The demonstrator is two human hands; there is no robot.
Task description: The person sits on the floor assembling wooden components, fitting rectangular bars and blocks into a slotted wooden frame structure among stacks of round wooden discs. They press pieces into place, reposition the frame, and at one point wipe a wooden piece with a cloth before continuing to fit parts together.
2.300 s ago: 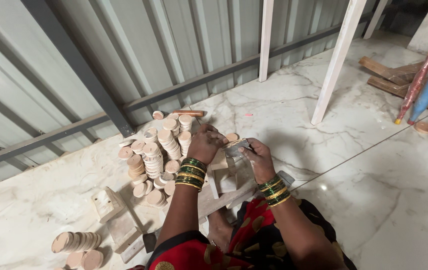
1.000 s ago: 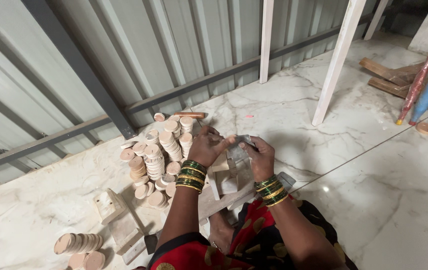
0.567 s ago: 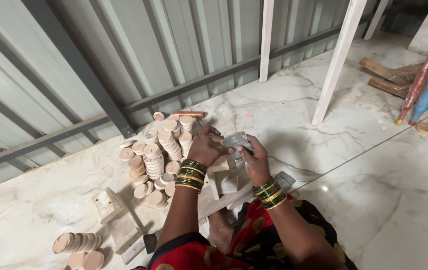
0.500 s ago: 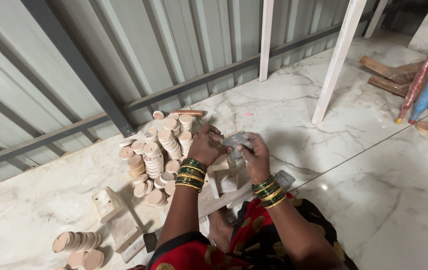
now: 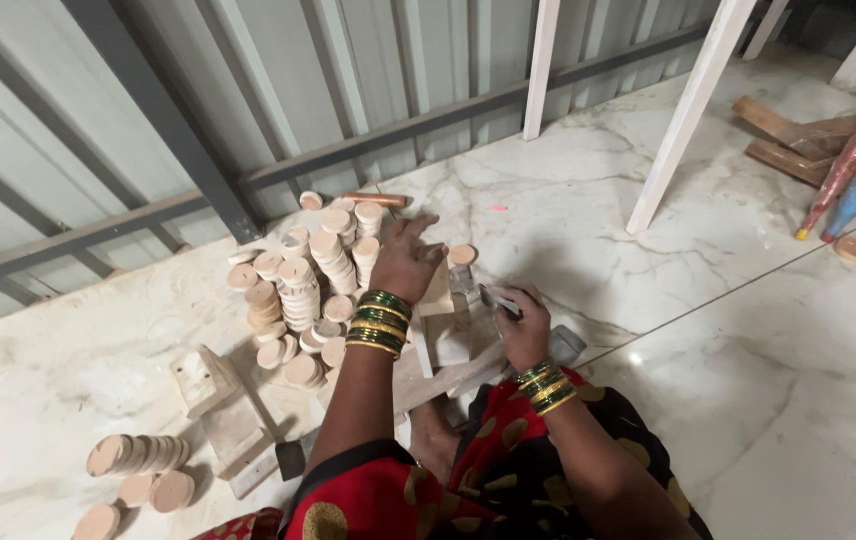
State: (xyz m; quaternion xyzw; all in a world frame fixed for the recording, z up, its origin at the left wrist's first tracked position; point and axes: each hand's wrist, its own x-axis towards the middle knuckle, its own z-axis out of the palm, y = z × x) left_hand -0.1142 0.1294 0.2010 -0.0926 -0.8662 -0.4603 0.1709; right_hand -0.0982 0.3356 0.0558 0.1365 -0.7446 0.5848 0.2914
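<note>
Left hand: the left hand (image 5: 406, 262) lies palm down, fingers spread, on a pale wooden block (image 5: 437, 292) set on the marble floor (image 5: 748, 330); its grip is flat and open, closed around nothing.
Right hand: the right hand (image 5: 523, 325) is curled shut around a small grey tool (image 5: 497, 299), whose tip pokes out towards the block; what kind of tool it is cannot be told.
Wrists: green and gold bangles (image 5: 376, 322) ring both forearms.
Single disc: one round wooden disc (image 5: 462, 255) sits just beyond the left fingertips, close to the block.
Disc heap: stacked wooden discs (image 5: 298, 285) are piled just left of the left hand, near the corrugated metal wall (image 5: 248, 90).
Loose row: a row of discs on edge (image 5: 136, 455) lies well apart at the lower left.
Wood pieces: a short wooden frame piece (image 5: 210, 385) rests between heap and row.
Far right: painted rolling pins (image 5: 853, 165) lean on wooden planks (image 5: 783, 140).
Posts: two white posts (image 5: 688, 110) stand on the floor.
</note>
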